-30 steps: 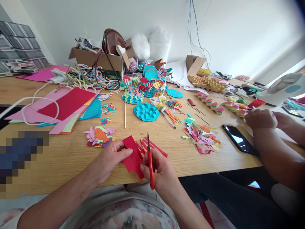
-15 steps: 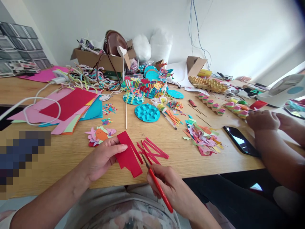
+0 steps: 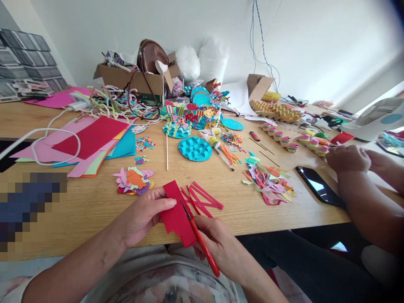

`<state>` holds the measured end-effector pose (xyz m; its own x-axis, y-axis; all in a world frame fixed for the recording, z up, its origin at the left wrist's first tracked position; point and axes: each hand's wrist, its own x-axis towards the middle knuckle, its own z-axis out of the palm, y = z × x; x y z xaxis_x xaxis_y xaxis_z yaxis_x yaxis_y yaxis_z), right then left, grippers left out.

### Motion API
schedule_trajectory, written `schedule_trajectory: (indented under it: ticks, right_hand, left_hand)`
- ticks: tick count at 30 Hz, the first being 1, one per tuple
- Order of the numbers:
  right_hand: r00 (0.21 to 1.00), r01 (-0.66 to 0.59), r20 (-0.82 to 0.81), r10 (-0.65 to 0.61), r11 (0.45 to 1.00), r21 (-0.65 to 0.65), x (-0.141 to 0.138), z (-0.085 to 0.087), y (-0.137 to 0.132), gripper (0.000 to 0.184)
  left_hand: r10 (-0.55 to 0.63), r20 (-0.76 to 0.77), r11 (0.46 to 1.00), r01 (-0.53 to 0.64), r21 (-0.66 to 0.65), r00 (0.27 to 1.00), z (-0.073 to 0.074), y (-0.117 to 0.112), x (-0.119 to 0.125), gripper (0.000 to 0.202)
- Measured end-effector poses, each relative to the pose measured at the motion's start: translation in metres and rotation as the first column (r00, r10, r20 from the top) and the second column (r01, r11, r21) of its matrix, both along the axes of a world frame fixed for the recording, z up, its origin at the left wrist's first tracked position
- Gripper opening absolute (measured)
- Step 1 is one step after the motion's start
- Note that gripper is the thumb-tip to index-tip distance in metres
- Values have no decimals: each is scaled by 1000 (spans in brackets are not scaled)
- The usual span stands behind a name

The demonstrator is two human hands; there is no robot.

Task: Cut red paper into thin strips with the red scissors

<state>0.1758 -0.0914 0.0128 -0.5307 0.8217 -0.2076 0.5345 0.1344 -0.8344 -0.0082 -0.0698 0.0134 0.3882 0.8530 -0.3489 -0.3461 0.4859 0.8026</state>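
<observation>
My left hand (image 3: 148, 212) pinches a red sheet of paper (image 3: 179, 219) between thumb and fingers; its lower edge has a notch cut out. In my right hand (image 3: 212, 240) is a pair of scissors with red handles (image 3: 205, 248), whose blades lie along the right side of the sheet. Several narrow red paper strips (image 3: 206, 198) lie crossed on the table just beyond the blades. Left of the sheet sits a small pile of paper fish cutouts (image 3: 134, 179), an orange one on top.
The wooden table (image 3: 221, 176) bears a blue egg-carton disc (image 3: 195, 148), a heap of paper scraps (image 3: 268, 179), a phone (image 3: 318, 185) and stacked coloured paper (image 3: 91, 136). At the right, another person's hands (image 3: 349, 160) work near painted carton pieces (image 3: 312, 145).
The red sheet and my left hand have moved slightly right and down. The scissors have shifted up and left, so the blades now overlap the sheet; the partly cut strip's gap no longer shows.
</observation>
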Motion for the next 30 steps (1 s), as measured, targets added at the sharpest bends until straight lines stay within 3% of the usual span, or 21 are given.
schedule_trajectory:
  ticks: [9, 30]
  right_hand:
    - [999, 35, -32, -35, 999, 5, -1, 0, 3, 34]
    - [988, 103, -123, -97, 994, 47, -7, -9, 0, 35]
  left_hand:
    - [-50, 20, 998, 51, -45, 999, -2, -2, 7, 23]
    - [-45, 68, 994, 52, -98, 997, -2, -2, 4, 22]
